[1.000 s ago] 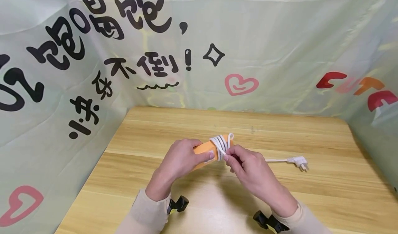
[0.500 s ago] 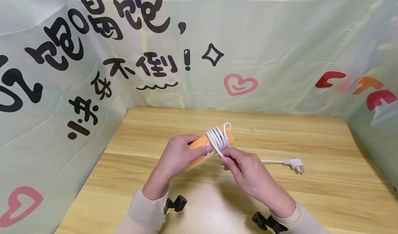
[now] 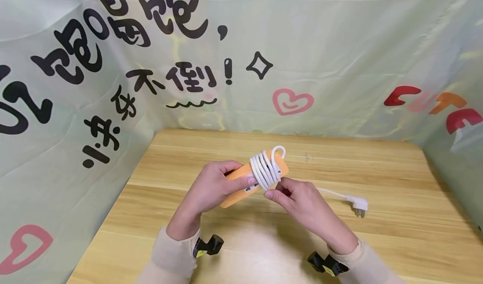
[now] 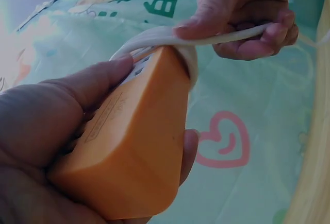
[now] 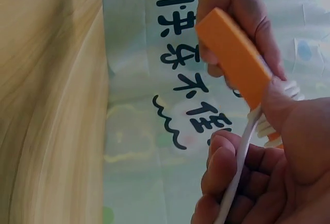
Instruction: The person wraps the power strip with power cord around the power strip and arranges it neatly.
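Power strip (image 4: pixel 144 136), wooden table (image 3: pixel 260 242), lettered cloth (image 3: pixel 339 58)

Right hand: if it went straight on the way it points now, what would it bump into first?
The right hand would probably meet the coiled white cord first, wound round the orange power strip. It holds a stretch of that cord; any gap to the coils is hard to judge.

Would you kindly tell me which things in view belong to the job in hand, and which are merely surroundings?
Part of the job:
orange power strip, gripped by the left hand
white cord, wound round the strip and held by the right hand
white plug

Merely surroundings:
wooden table
printed cloth backdrop
black devices at the wrists
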